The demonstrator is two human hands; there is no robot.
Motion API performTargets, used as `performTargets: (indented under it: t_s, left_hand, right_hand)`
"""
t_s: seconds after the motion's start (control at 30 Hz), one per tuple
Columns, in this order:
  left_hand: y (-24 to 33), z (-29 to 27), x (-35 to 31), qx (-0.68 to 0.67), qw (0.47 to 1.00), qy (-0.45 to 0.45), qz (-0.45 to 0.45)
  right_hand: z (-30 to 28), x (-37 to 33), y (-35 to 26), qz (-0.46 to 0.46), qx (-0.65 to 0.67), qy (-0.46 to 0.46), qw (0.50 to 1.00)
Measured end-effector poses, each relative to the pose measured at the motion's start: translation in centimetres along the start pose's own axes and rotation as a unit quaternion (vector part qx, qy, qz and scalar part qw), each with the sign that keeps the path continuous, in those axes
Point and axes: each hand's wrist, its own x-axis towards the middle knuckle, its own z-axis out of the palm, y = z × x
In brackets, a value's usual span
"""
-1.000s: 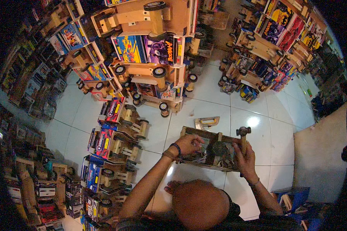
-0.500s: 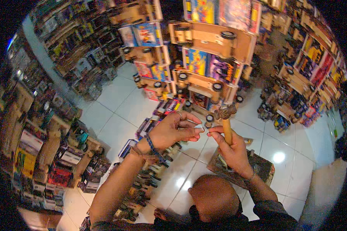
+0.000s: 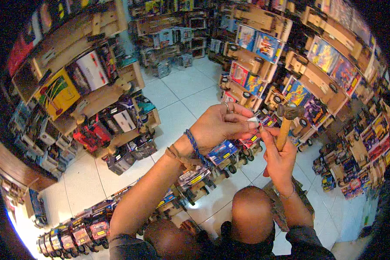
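Fingers pinched together, my left hand (image 3: 214, 130) grips a small white piece (image 3: 253, 121), too small for me to name. A dark blue braided bracelet and a brown band circle that wrist. Close by, my right hand (image 3: 280, 162) is closed round the wooden handle of a hammer (image 3: 283, 135), its dark head pointing up. The right thumb and forefinger also pinch something tiny near the white piece; its kind is not clear. Both hands hang in the air above my bent knees (image 3: 253, 214).
Wooden toy trucks (image 3: 223, 152) with printed side panels stand in a row on the tiled floor (image 3: 177, 93). More trucks are stacked in tall piles at the left (image 3: 95, 82) and right (image 3: 310, 73). A dark block (image 3: 301, 195) lies beside my right knee.
My view has swung left, bringing more of the left stacks and the floor row into sight. Both hands stay close together, still holding the white piece and the hammer.
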Motion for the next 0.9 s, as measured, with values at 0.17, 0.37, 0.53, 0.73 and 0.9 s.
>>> performTargets:
  t_s: [0.17, 0.37, 0.53, 0.73, 0.9]
  left_hand:
    - [0.9, -3.5, -3.3, 0.023, 0.999, 0.025, 0.023]
    - [-1.3, -8.5, -6.3, 0.083, 0.994, 0.039, -0.062]
    - [-6.0, -11.4, -6.8, 0.13, 0.975, 0.057, -0.172]
    - [-9.5, -13.6, -5.9, 0.125, 0.974, 0.07, -0.174]
    - [-10.3, -13.3, -5.2, 0.115, 0.972, 0.08, -0.186]
  right_hand:
    - [4.1, -1.0, -1.7, 0.054, 0.014, -0.043, 0.998]
    - [4.0, -1.6, 0.3, 0.205, 0.045, -0.162, 0.964]
    - [2.0, -0.9, 3.8, 0.367, 0.127, -0.182, 0.903]
    - [2.6, -0.5, 6.0, 0.377, 0.11, -0.083, 0.916]
    - [2.4, -2.4, 6.3, 0.332, 0.151, -0.14, 0.92]
